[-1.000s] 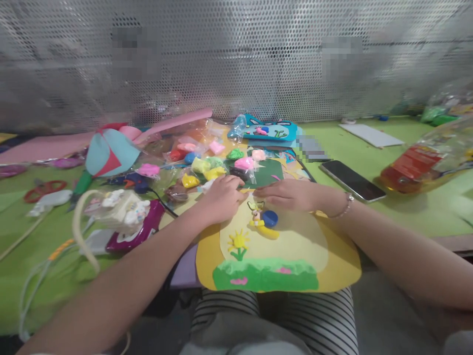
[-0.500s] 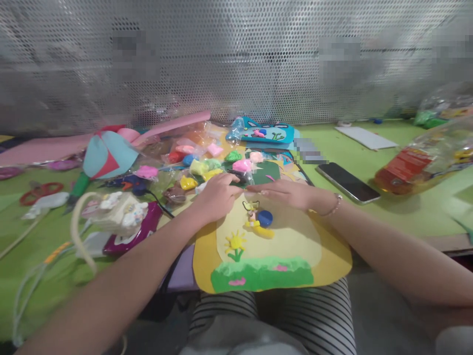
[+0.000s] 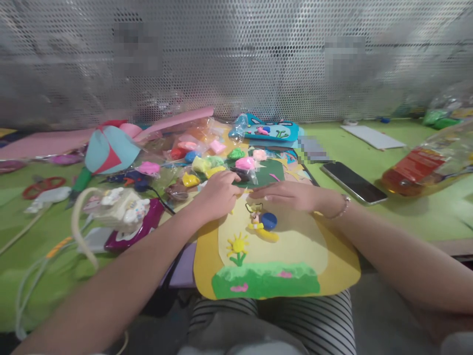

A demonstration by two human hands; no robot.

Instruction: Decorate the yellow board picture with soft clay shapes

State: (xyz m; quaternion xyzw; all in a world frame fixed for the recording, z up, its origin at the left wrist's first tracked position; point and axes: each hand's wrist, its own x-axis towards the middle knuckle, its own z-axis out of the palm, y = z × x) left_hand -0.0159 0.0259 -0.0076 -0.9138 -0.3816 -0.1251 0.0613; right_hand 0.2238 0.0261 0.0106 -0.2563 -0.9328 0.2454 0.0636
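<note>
A yellow card [image 3: 205,266] with a cream panel [image 3: 295,251] lies before me, its near edge over my lap. On it are a yellow clay flower [image 3: 237,245], a green clay grass strip [image 3: 264,282] with pink patches, and a clay snail with a blue shell [image 3: 269,221] and yellow body [image 3: 268,235]. My left hand [image 3: 219,196] rests at the card's upper edge with bent fingers; what they hold, if anything, is hidden. Opposite it, my right hand [image 3: 291,196] lies low over the upper panel, fingers stretched flat toward the left fingertips.
Behind my hands lie several bagged clay lumps [image 3: 246,162] and a blue decorated card [image 3: 275,130]. On the right are a phone [image 3: 353,182] and a tilted bottle [image 3: 414,170]. Red-handled scissors [image 3: 44,187], a cutter [image 3: 79,185], and a corded white charger [image 3: 121,209] occupy the left.
The view has shifted slightly, so the card and table items sit a little lower and farther right. Both hands keep nearly the same place at the card's upper edge.
</note>
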